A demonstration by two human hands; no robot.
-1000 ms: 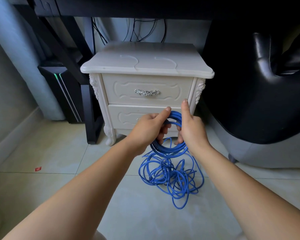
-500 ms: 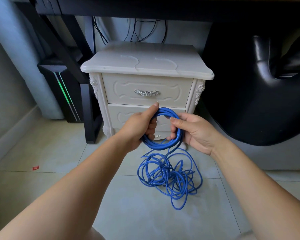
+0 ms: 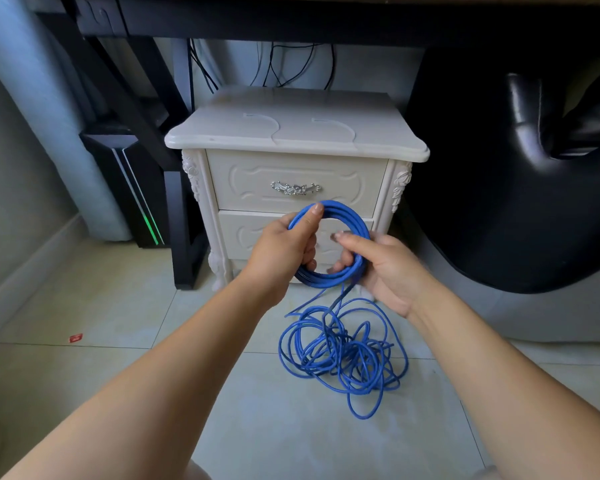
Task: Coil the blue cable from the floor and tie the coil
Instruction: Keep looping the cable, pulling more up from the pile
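While one blue cable (image 3: 343,355) lies partly as a loose tangle on the tiled floor (image 3: 118,306), its wound portion forms one coil (image 3: 326,280) held upright between two hands. The left hand (image 3: 278,251) fingers (image 3: 314,213) curl round the coil's left side; the right hand (image 3: 392,275) grips its right side. One two-drawer nightstand (image 3: 291,133) stands behind.

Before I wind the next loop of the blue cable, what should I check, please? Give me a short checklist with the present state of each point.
1. Left hand grips the coil: ok.
2. Right hand holds the coil's other side: ok.
3. Coil turns lie together, none hanging out: ok.
4. Loose cable on the floor free of knots: cannot tell; its loops overlap in a heap.
5. All cable wound, ready to tie: not ok; much lies on the floor.
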